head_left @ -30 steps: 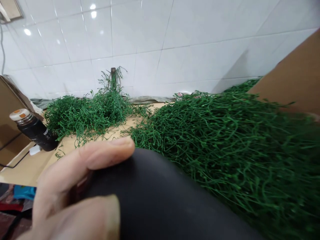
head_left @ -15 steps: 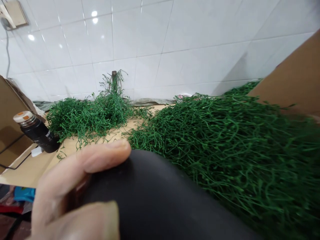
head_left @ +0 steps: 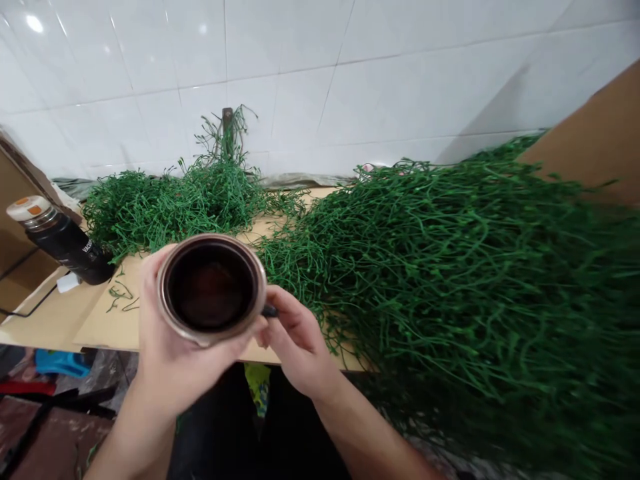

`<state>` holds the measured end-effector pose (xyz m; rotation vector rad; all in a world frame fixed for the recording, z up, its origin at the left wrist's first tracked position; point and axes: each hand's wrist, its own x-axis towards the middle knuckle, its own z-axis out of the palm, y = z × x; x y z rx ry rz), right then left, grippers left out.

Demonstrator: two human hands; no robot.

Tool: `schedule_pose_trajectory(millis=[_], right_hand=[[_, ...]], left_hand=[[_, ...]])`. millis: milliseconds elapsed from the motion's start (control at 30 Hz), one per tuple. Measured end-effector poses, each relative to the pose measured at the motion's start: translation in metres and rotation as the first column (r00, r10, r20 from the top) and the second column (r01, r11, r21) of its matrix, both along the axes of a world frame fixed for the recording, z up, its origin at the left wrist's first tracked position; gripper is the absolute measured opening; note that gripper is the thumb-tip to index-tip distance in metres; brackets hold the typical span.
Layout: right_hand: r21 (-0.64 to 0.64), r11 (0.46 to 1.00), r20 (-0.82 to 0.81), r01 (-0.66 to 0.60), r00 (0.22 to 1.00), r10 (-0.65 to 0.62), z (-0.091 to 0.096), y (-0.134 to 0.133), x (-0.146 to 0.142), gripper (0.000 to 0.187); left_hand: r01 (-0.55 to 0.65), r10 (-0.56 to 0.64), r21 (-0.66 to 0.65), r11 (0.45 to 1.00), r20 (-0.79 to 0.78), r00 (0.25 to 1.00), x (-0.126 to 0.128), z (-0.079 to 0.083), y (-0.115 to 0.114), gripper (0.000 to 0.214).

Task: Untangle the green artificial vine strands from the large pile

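Observation:
A dark mug with a brownish rim is held before me in the head view, its mouth turned up toward the camera. Dark liquid appears to be inside. My left hand is wrapped around the mug's left side and underside. At the right, my right hand has its fingers closed at the small dark handle, which they partly hide. Behind the mug, green artificial-looking stems lie in a loose pile.
A larger heap of green stems covers the right side. A black vacuum flask leans at the left on the cardboard-covered table. Cardboard rises at the right, before a white tiled wall. Something blue lies below the table edge.
The mug has come down and away from close to the camera, where its dark side filled the lower middle. Its mouth and both my hands now show. The view has tilted downward.

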<state>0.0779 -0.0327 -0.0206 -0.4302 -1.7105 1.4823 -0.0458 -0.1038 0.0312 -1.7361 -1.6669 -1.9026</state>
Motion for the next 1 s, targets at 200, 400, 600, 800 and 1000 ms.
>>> schedule_pose_trajectory(millis=[200, 400, 600, 800, 1000], right_hand=[[-0.003, 1.0, 0.025, -0.001, 1.0, 0.001, 0.009, 0.009, -0.009, 0.033], [0.132, 0.987, 0.19, 0.089, 0.975, -0.114, 0.02, 0.023, -0.02, 0.024], [0.172, 0.982, 0.223, -0.082, 0.974, 0.043, 0.029, 0.049, -0.029, 0.031], [-0.048, 0.984, 0.12, -0.171, 0.977, 0.175, 0.04, 0.072, -0.028, 0.047], [0.01, 0.981, 0.098, -0.193, 0.977, 0.192, 0.053, 0.082, -0.02, 0.044]], left_hand=[[-0.033, 0.035, -0.045, 0.998, 0.037, 0.999, -0.025, -0.028, 0.026, 0.074], [-0.032, 0.038, -0.1, 0.994, 0.059, 0.998, -0.035, -0.044, 0.029, 0.072], [-0.023, 0.032, -0.151, 0.988, 0.055, 0.998, -0.046, -0.057, 0.036, 0.076], [0.058, -0.049, -0.212, 0.976, 0.046, 0.998, -0.059, -0.056, 0.03, 0.047], [0.384, -0.775, -0.855, 0.348, -0.032, 0.631, -0.032, -0.033, 0.023, 0.025]])
